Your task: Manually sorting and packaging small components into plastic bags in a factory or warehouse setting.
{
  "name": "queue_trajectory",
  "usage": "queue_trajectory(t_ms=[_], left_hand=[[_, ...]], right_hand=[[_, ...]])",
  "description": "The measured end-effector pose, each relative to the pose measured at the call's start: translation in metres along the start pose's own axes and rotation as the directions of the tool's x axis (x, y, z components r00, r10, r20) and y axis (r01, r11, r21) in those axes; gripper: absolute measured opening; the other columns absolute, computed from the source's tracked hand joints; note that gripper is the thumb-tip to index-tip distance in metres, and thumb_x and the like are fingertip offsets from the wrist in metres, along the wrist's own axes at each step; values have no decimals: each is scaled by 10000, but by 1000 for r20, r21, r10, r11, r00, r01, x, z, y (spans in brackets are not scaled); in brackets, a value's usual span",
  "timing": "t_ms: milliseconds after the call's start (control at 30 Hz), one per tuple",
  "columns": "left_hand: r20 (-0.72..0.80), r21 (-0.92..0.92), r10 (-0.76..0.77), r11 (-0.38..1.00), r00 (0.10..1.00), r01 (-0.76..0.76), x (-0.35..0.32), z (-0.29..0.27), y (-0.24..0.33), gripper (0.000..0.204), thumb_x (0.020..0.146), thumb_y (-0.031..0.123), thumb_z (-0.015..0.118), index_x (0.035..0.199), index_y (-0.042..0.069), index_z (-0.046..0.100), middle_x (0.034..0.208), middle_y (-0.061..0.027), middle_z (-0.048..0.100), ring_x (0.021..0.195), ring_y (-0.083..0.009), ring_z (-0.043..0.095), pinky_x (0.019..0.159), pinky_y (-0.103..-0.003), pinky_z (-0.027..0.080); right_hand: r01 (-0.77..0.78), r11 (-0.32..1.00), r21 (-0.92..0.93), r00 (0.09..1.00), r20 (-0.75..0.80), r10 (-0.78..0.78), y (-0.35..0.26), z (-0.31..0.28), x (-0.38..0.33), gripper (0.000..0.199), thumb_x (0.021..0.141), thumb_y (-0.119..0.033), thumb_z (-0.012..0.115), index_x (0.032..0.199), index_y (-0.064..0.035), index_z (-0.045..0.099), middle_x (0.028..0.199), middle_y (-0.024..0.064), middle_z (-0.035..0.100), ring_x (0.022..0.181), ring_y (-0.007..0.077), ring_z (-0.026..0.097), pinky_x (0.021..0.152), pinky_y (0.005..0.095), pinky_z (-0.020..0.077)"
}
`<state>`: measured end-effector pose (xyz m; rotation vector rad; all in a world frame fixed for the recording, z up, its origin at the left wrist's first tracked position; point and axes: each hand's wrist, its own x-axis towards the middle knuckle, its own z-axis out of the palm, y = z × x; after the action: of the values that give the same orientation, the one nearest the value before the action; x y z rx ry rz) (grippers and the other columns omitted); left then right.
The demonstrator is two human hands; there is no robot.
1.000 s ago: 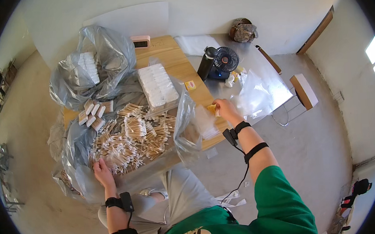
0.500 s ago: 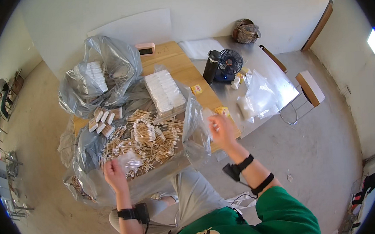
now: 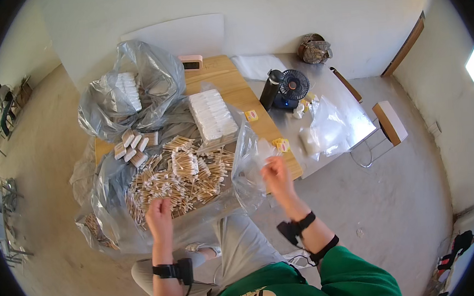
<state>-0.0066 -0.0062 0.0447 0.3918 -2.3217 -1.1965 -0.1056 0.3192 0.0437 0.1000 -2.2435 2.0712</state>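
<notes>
The heap of cotton swabs (image 3: 178,177) lies on clear plastic sheeting (image 3: 240,192) over the wooden table (image 3: 232,77), right ahead of the left hand (image 3: 159,216), whose fingers curl down onto the near edge; whether they pinch any swabs I cannot tell. The right hand (image 3: 276,173) is raised beside the sheeting, holding a small clear bag (image 3: 259,149). Pinching a modest, aligned bundle would probably make bagging cleaner. Beyond the heap sit stacked white packs (image 3: 211,114).
</notes>
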Motion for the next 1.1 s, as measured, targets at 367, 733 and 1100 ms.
queue_trajectory(t_ms=[367, 733, 1100], left_hand=[[-56, 573, 102, 818, 993, -52, 10, -12, -88, 418, 836, 183, 616, 1197, 20, 482, 1302, -224, 435, 1233, -387, 375, 1032, -453, 308], [-34, 496, 33, 868, 999, -12, 9, -15, -87, 471, 864, 222, 567, 1283, 32, 466, 1384, -196, 377, 1317, -361, 299, 1103, -448, 241], [-56, 453, -64, 888, 996, 83, 5, -14, -90, 465, 895, 271, 533, 1292, 41, 460, 1400, -183, 363, 1333, -349, 274, 1099, -426, 259]], right_hand=[[41, 630, -776, 971, -118, -208, 55, -33, 78, 285, 813, -76, 598, 1056, -48, 453, 914, 166, 571, 839, 353, 580, 717, 437, 463], [275, 637, -720, 953, 120, -277, -32, 29, 66, 102, 833, -82, 605, 927, -48, 592, 898, 114, 605, 852, 286, 585, 780, 392, 461], [161, 975, -150, 719, 695, -11, 7, 282, 136, 282, 887, -118, 583, 1155, -39, 542, 890, 73, 599, 776, 188, 590, 683, 298, 496]])
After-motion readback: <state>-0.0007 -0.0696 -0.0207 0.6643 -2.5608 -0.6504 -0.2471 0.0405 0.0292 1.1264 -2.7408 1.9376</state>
